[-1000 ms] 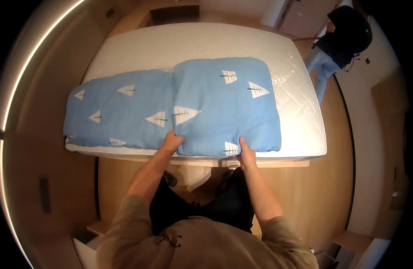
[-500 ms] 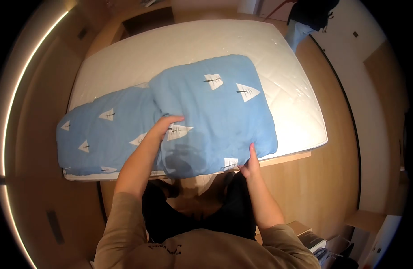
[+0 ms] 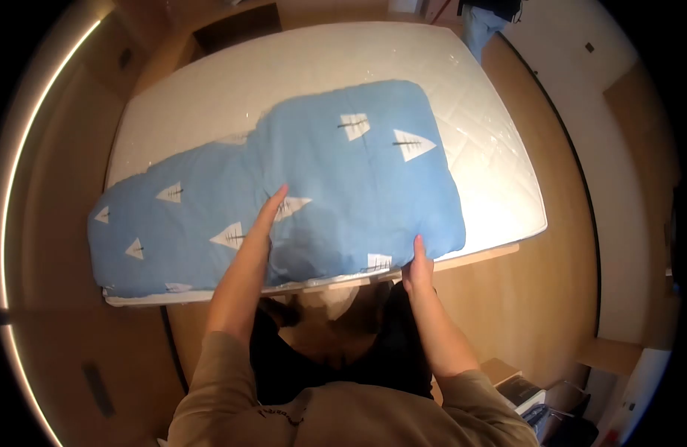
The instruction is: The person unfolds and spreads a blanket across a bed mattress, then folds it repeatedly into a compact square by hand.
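Note:
A blue quilt (image 3: pixel 358 179) with white tree shapes lies on the mattress, its right part folded into a thick block. My left hand (image 3: pixel 272 211) rests against the block's left side, its visible digits stretched straight; the rest is hidden along the fold. At the block's near right corner is my right hand (image 3: pixel 418 268), thumb on top and the other fingers curled at the lower edge, partly hidden. The quilt's flatter part stretches away to the left.
The white mattress (image 3: pixel 500 171) has a shiny clear cover and sits on a wooden bed base (image 3: pixel 477 256). A person (image 3: pixel 479 26) stands beyond its far right corner. Boxes and other items (image 3: pixel 518 391) are on the floor behind my right arm. A light strip (image 3: pixel 30 141) runs along the left.
The quilt's near edge has shifted slightly back onto the bed, baring the mattress edge. My left hand has turned from pointing right to pointing up along the fold. The person has moved farther off.

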Motion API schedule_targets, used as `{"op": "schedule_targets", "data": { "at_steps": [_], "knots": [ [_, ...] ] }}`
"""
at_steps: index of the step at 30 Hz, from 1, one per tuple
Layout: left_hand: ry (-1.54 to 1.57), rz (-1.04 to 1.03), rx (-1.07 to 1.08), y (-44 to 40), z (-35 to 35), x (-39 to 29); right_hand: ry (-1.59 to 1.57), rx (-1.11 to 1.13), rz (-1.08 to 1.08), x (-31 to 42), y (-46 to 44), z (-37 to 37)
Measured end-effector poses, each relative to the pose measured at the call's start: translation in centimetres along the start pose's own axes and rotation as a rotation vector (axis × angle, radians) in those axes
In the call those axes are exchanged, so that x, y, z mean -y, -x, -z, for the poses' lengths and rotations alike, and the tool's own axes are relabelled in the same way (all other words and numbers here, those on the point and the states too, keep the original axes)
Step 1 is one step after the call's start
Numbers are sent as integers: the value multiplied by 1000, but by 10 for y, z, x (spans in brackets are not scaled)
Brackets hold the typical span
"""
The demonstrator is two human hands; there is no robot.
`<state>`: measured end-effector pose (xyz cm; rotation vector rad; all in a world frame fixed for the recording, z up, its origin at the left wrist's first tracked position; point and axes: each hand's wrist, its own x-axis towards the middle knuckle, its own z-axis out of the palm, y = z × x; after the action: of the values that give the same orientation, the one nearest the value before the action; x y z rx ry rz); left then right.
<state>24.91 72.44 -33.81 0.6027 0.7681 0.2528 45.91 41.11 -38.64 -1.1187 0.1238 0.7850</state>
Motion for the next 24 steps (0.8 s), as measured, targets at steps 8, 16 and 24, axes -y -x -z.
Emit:
{"op": "schedule_targets", "data": {
  "at_steps": [8,16,24],
  "knots": [
    [-576,-488,-239,23,-14,-3,683,79,-286,78,43,-13],
    [-1703,-1148,-398,83,-128,42,1557,281,1296,146,56,-117],
    [-1887,-822,-581,63,-78,97,1825,143,941,92,-28,-106]
  ]
}}
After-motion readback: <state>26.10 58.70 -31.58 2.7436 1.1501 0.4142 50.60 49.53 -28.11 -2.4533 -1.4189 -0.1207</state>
